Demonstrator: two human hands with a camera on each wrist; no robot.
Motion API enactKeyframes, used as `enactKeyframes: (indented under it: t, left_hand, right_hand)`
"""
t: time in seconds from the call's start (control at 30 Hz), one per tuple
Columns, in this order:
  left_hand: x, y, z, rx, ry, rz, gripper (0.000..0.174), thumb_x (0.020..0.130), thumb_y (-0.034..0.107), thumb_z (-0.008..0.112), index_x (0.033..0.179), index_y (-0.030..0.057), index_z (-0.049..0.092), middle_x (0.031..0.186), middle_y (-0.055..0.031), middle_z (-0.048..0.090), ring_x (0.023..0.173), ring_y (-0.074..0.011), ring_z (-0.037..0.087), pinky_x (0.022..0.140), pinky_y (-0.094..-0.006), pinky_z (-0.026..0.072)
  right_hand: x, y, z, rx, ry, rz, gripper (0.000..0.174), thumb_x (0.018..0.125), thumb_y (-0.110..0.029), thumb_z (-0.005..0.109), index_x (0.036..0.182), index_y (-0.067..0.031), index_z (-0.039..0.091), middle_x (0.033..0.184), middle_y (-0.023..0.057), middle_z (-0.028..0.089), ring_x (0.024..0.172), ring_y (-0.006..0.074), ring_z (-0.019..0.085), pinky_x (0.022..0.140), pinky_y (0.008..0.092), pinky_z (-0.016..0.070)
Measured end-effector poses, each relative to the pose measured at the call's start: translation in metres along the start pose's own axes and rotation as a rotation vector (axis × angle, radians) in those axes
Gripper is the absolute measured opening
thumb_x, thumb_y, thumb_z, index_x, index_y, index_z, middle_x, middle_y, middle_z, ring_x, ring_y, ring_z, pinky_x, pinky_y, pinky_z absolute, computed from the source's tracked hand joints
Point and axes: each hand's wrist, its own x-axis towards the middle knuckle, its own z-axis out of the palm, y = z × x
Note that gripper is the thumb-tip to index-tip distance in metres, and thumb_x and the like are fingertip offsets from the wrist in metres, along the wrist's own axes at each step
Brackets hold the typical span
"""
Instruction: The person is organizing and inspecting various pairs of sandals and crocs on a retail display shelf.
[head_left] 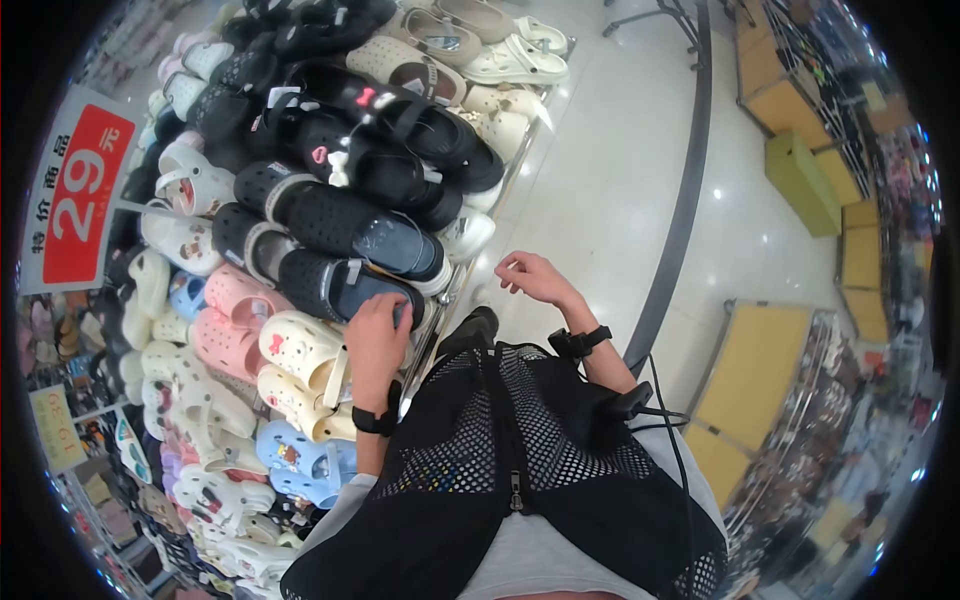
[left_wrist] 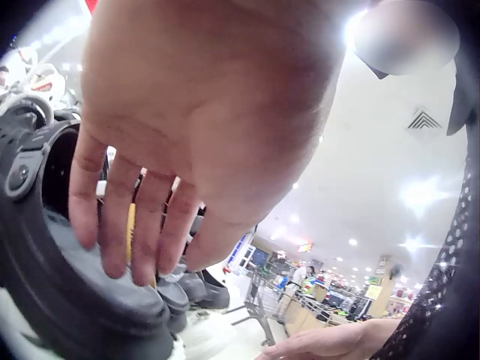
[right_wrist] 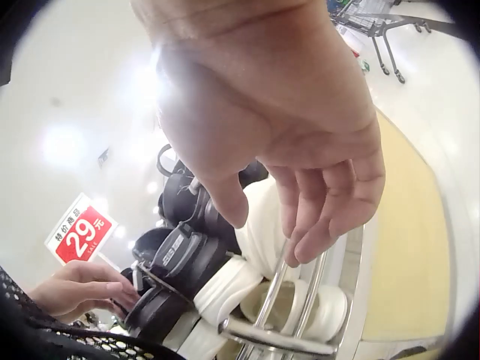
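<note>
My left hand (head_left: 376, 342) is at the heel end of a black clog (head_left: 345, 288) at the near edge of the shoe display. In the left wrist view its fingers (left_wrist: 154, 217) are fairly straight, overlapping the dark insole of the clog; nothing is seen gripped. A second black clog (head_left: 335, 215) lies just beyond, with clear film over its heel. To the right, over the aisle, my right hand (head_left: 535, 278) hangs with loosely bent fingers and holds nothing. Below it in the right wrist view are white clogs (right_wrist: 225, 289) and a metal rail (right_wrist: 281, 334).
Pink clogs (head_left: 235, 325), cream clogs (head_left: 300, 350) and light blue clogs (head_left: 305, 460) lie nearer me on the display. A red and white price sign (head_left: 80, 195) stands at the left. Pale floor (head_left: 610, 180) runs along the right, with yellow shelving (head_left: 755, 375) beyond.
</note>
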Motion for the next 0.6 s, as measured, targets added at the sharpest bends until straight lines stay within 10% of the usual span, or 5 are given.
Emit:
enactKeyframes:
  t: [0.2,0.47,0.6]
  left_hand:
    - [0.064,0.021,-0.010,-0.203,0.227,-0.076,0.023,0.092,0.015,0.071,0.114,0.0083,0.070,0.106,-0.0080,0.072,0.094,-0.0270,0.069,0.078,-0.0392,0.0557]
    - [0.163,0.070,0.004,-0.127,0.433,0.072,0.096,0.076,0.011,0.084,0.157,0.0028,0.032,0.161,-0.0238,0.028,0.143,-0.0457,0.033,0.118,-0.0522,0.0320]
    - [0.189,0.081,0.047,-0.159,0.392,-0.008,0.093,0.076,0.012,0.084,0.155,0.0035,0.035,0.143,-0.0202,0.050,0.134,-0.0381,0.047,0.118,-0.0503,0.0326]
  right_hand:
    - [0.061,-0.055,-0.048,0.124,0.183,-0.091,0.041,0.102,-0.037,0.064,0.110,0.0032,0.067,0.081,0.0097,0.073,0.071,0.0160,0.068,0.068,0.0301,0.0540]
    - [0.115,-0.128,-0.066,0.208,0.049,-0.113,0.049,0.104,-0.045,0.058,0.099,0.0030,0.067,0.079,0.0088,0.071,0.069,0.0132,0.065,0.065,0.0281,0.0526]
    - [0.139,-0.125,-0.075,0.252,-0.151,-0.189,0.051,0.105,-0.048,0.057,0.093,0.0011,0.067,0.074,0.0059,0.068,0.067,0.0122,0.063,0.064,0.0271,0.0523]
